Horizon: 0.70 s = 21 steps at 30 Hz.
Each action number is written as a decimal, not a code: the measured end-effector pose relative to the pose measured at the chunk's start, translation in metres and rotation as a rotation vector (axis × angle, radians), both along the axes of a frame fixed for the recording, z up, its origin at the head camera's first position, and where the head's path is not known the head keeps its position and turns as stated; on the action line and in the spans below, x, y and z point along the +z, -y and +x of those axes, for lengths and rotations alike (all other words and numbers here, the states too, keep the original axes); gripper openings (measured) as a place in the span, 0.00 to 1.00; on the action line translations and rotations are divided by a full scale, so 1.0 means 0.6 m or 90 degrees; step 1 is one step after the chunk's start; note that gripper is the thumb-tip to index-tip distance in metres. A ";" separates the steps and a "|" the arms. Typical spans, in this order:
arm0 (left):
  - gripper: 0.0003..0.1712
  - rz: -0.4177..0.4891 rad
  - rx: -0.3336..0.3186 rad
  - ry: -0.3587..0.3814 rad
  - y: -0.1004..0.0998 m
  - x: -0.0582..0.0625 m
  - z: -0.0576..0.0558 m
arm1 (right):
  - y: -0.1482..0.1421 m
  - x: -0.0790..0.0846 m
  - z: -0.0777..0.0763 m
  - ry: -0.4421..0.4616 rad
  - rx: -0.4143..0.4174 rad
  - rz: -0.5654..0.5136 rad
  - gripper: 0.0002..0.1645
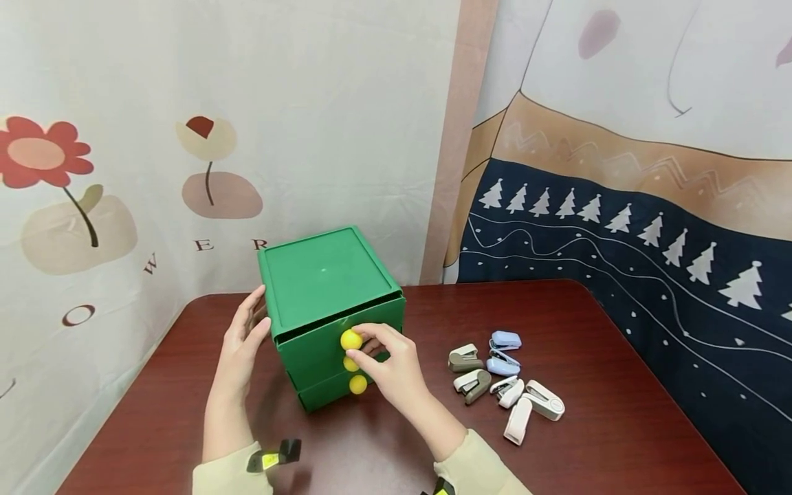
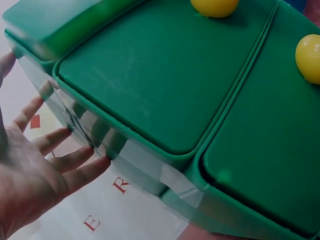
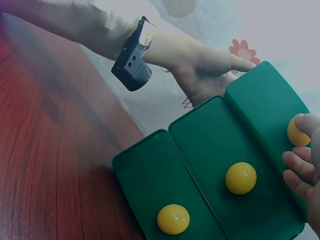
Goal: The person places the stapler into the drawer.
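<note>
Over there the green box (image 1: 328,275) stands between the two hands — the left hand (image 1: 241,347), unclenched, touches its side; the right hand (image 1: 394,362) pinches the top yellow knob (image 1: 350,339), whose drawer (image 3: 264,100) juts past those below. Small staplers (image 1: 478,388) lie to the right hand's right.

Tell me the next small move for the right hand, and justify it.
Probably draw the top drawer a little further out with the right hand, while the left hand steadies the green cabinet. The right hand pinches the top yellow knob, the top drawer's front juts past the middle drawer, and the left fingertips are at the cabinet's side.
</note>
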<state>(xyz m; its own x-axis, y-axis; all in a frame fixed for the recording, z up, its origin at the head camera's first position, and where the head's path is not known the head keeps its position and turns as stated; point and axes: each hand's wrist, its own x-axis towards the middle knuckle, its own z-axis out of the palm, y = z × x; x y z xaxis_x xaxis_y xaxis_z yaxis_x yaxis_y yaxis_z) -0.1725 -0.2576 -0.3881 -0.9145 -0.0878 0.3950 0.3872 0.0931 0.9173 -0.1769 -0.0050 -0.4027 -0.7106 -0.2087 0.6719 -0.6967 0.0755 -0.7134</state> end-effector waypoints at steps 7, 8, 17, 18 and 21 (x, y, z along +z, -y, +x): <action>0.29 -0.004 -0.024 -0.011 0.005 -0.001 0.002 | -0.013 -0.001 0.013 -0.029 0.015 -0.006 0.17; 0.29 -0.005 -0.027 -0.011 0.006 -0.001 0.003 | -0.014 -0.001 0.015 -0.034 0.014 -0.007 0.17; 0.30 0.002 -0.039 -0.022 0.009 -0.003 0.002 | -0.035 0.001 0.035 -0.035 0.029 0.020 0.18; 0.30 0.003 -0.040 -0.023 0.009 -0.003 0.002 | -0.037 0.002 0.037 -0.034 0.031 0.022 0.18; 0.30 0.002 -0.043 -0.022 0.010 -0.003 0.002 | -0.043 -0.001 0.043 -0.045 0.035 0.025 0.18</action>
<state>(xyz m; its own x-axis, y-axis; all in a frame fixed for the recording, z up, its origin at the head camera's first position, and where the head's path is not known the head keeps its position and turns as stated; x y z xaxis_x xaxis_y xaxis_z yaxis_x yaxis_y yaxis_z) -0.1713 -0.2638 -0.3900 -0.9039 -0.0270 0.4269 0.4246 0.0627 0.9032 -0.1511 0.0208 -0.4033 -0.6488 -0.2729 0.7103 -0.7487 0.0621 -0.6600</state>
